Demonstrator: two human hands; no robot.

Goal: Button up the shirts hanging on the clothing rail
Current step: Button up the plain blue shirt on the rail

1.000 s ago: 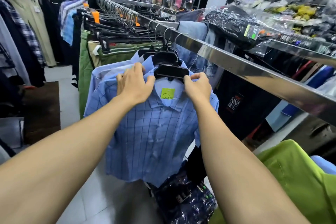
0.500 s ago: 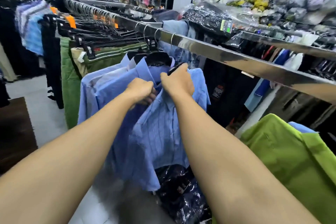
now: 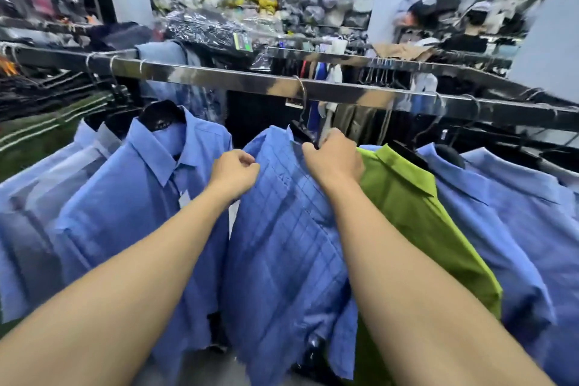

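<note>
**Checked shirt held at the collar; buttoning unconfirmed**

The checked blue shirt [image 3: 282, 222] hangs from a black hanger [image 3: 301, 134] below the middle of the clothing rail [image 3: 338, 91]. It is gripped near its top by both hands. The left hand [image 3: 235, 174] has its fingers curled tight in a pinch on the shirt's edge. The right hand [image 3: 334, 160] is closed round the collar, just under the rail. The garment is turned sideways and blurred, so its front cannot be read; it may be fastened already, but that cannot be told.

Under the rail's left stretch, a plain blue shirt [image 3: 147, 197] appears closed at the front. Under the right stretch hang a green shirt [image 3: 416, 207] and further blue shirts [image 3: 513, 216], whose fronts face away. They are judged to be still awaiting attention, so much of the task seems left.

The shirts are packed close along the rail, and neighbouring fabric crowds the working space. A plastic-wrapped dark bundle [image 3: 206, 30] lies behind the rail.
</note>
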